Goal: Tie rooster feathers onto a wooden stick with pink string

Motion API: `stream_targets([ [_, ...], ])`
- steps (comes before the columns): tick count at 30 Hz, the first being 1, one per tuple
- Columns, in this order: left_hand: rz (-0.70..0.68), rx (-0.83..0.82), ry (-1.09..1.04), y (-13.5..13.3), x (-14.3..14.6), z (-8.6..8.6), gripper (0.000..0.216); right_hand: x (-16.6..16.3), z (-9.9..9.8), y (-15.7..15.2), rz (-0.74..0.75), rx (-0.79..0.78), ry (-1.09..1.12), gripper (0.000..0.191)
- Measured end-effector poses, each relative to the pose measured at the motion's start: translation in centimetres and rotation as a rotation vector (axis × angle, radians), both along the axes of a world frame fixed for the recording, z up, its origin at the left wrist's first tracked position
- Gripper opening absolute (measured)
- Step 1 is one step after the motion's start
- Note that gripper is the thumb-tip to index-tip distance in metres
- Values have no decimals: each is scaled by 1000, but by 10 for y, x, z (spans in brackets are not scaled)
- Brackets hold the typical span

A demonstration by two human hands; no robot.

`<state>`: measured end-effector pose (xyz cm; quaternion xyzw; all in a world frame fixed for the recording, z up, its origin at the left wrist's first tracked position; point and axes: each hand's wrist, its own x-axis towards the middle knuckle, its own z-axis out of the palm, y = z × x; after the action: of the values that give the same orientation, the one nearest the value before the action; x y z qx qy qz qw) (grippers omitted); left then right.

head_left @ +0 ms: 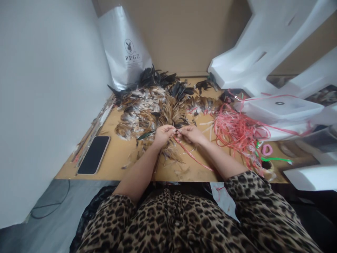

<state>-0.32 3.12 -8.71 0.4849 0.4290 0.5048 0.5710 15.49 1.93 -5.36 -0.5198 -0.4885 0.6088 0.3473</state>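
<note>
My left hand point(163, 134) and my right hand point(191, 134) meet fingertip to fingertip over the wooden table point(116, 158), pinched on a small bunch of brown feathers point(176, 130). A dark green-tipped feather or tool point(146, 135) sticks out to the left of my left hand. A pink plastic strip point(192, 155) runs from my right hand down toward the table's front edge. Just beyond my hands lies a big pile of brown, white and black feathers point(158, 102).
A black phone point(94, 155) lies at the table's left front. A tangle of pink strips point(237, 130) sits to the right, with white foam pieces point(276, 109) behind it. A white bag point(123, 49) leans at the back left. A wall borders the left.
</note>
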Motion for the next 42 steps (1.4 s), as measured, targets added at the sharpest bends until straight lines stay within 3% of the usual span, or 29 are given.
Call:
stream_targets([
  [10,21,-21,-7,-2,2,5,19,6,7,3,-32,-358,320,11],
  [16,38,-33,-15,-1,2,1,20,8,16,1,-43,-576,455,17],
  [19,37,-18,-19,0,2,-1,23,1,18,-2,-105,-562,574,18],
  [23,37,-16,-43,-1,1,-2,24,-16,10,-5,-202,-417,652,11],
  [26,30,-23,-45,-1,-1,-1,25,-26,-3,-5,-229,-161,485,8],
  [29,-10,-38,-46,-2,-4,2,28,-26,-9,-7,-207,309,38,19],
  [31,-42,-65,-44,-2,-7,4,31,-23,-8,-11,-96,616,-361,25],
  [33,-52,-96,-44,-1,-9,4,33,-21,-4,-15,55,772,-742,31],
  [35,-56,-111,-56,1,-12,1,35,-23,0,-19,154,791,-1010,35],
  [37,-70,-103,-85,3,-14,-2,35,-27,3,-22,195,757,-1141,39],
  [42,-105,-96,-170,4,-16,-4,31,-36,3,-26,146,710,-1021,43],
])
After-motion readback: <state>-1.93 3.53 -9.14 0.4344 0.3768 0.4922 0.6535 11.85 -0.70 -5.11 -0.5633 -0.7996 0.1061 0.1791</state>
